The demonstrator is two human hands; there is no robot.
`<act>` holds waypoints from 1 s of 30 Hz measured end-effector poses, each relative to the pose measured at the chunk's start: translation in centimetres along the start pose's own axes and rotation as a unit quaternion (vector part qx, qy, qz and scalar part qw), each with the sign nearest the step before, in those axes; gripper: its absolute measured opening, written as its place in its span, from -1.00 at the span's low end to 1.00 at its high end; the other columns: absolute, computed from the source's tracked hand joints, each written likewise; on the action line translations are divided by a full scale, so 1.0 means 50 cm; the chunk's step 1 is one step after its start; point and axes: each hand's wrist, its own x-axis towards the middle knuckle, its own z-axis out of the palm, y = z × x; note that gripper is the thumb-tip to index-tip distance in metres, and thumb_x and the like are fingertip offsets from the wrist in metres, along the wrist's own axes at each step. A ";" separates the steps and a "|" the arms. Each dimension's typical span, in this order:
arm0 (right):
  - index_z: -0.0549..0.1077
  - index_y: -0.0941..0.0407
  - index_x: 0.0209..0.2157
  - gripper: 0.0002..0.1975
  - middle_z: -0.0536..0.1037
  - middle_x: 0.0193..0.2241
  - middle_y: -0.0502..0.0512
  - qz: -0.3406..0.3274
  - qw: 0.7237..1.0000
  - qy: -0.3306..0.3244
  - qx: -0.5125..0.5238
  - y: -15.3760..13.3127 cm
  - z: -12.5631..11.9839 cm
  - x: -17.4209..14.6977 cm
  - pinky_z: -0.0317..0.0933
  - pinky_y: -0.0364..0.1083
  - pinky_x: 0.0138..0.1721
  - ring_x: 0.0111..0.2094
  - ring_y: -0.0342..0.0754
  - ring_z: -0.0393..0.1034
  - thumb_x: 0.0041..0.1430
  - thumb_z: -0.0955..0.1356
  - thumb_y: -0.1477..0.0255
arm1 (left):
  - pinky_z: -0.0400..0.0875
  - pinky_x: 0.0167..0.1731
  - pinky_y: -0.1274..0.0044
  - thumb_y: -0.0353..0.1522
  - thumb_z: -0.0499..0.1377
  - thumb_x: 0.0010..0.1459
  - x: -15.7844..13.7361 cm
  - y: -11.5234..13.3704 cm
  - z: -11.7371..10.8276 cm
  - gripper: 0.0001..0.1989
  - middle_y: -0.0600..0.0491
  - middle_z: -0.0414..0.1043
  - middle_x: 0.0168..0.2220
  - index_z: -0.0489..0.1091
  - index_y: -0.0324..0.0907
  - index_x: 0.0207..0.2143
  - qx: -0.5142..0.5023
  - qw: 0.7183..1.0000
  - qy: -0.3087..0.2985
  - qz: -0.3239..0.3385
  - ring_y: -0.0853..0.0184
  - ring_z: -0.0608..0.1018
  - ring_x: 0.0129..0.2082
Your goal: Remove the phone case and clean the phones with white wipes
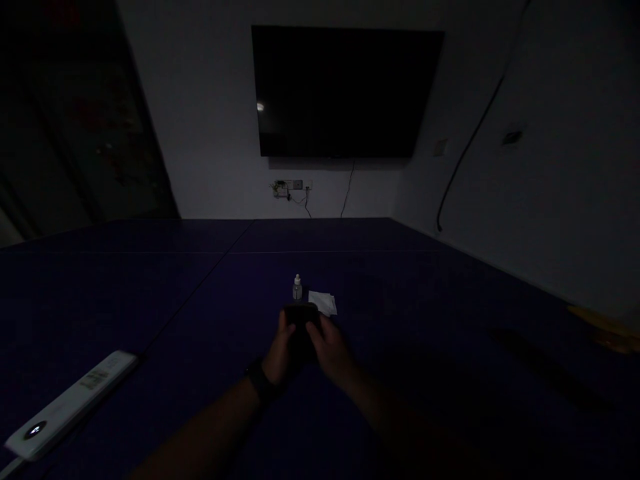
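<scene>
My left hand (278,352), with a dark band on its wrist, grips the left side of a dark flat phone (302,321). On the phone's right side, my right hand (331,345) is closed too. Both thumbs lie on the face turned toward me, and the other fingers are mostly hidden behind it. No lit screen shows. Just beyond the phone a small clear dropper bottle (297,291) with a white top stands upright. Flat white packets or sheets (321,301) lie to the right of the bottle, partly overlapping; their exact kind is too dark to tell.
The dark purple-blue tabletop (240,287) reaches toward the wall. A white power strip (75,403) lies at the near left with its cord. A large dark television (347,93) hangs ahead above wall sockets (295,185). A black cable (470,140) runs down the right wall.
</scene>
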 end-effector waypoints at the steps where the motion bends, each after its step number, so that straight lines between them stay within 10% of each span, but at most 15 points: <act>1: 0.60 -0.05 -0.20 -0.86 0.57 -0.18 0.06 -0.056 0.995 0.002 -0.082 -0.015 0.006 -0.008 0.15 0.06 0.14 -0.04 0.11 0.37 0.17 0.44 0.38 | 0.38 -0.04 0.40 -0.17 0.33 0.10 0.001 0.001 -0.001 -0.53 0.01 0.50 -0.12 0.37 -0.03 0.04 -0.002 1.000 0.001 0.002 0.15 0.52 -0.07; 6: 0.57 -0.09 -0.07 -0.77 0.55 -0.05 0.10 -0.177 0.952 -0.077 -0.235 -0.071 0.011 -0.023 0.06 0.15 0.23 0.04 0.12 0.35 0.26 0.37 0.40 | 0.38 -0.06 0.40 -0.11 0.28 0.18 -0.004 0.038 -0.004 -0.54 0.01 0.46 -0.08 0.33 0.01 0.08 0.100 0.992 -0.018 0.078 0.18 0.50 -0.10; 14: 0.49 0.04 -0.04 -0.74 0.56 -0.13 0.17 -0.199 0.895 -0.080 -0.391 -0.038 -0.031 -0.006 0.27 0.07 0.03 -0.07 0.07 0.41 0.36 0.23 0.37 | 0.32 -0.01 0.32 -0.08 0.18 0.26 -0.008 0.088 -0.004 -0.68 -0.05 0.44 -0.14 0.47 -0.12 -0.13 0.411 0.875 -0.062 0.247 0.13 0.46 -0.10; 30: 0.55 0.02 -0.18 -0.77 0.56 -0.27 0.05 -0.093 0.958 -0.114 -0.247 -0.047 -0.024 -0.010 0.18 -0.01 -0.13 -0.19 0.04 0.40 0.29 0.26 0.33 | 0.30 -0.17 0.41 -0.15 0.18 0.24 -0.012 0.101 0.000 -0.74 -0.03 0.49 -0.30 0.52 -0.13 -0.32 0.433 0.876 -0.034 0.207 0.14 0.48 -0.22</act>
